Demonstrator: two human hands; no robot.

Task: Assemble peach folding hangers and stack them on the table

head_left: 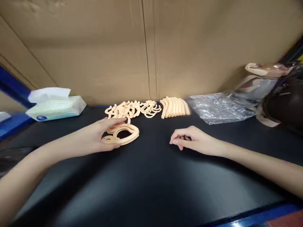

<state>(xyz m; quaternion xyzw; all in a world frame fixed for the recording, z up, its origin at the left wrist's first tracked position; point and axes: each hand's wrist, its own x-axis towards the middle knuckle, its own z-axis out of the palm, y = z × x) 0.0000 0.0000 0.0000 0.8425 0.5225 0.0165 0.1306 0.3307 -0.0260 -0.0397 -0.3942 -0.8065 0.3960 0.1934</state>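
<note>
My left hand (pixel 99 135) grips a set of beige ring-shaped plastic parts (pixel 132 137), thumb below and fingers above. These curved pieces sit low over the black tabletop, and the hand covers their left side. To the right, my right hand (pixel 189 138) is loosely curled, its thumb against the index finger, with nothing visible between them. Behind the left hand lies a pile of beige curved hook-like pieces (pixel 123 109). Next to it is a smaller group of thin curved pieces (pixel 151 108). Beyond the right hand, several bent beige tubes (pixel 175 107) lie side by side in a row.
A pack of tissues (pixel 56 105) stands at the back left. At the back right, a clear plastic bag (pixel 220 107) lies near a dark bulky object (pixel 281 101). A brown cardboard wall (pixel 106 56) rises behind the black table (pixel 151 189).
</note>
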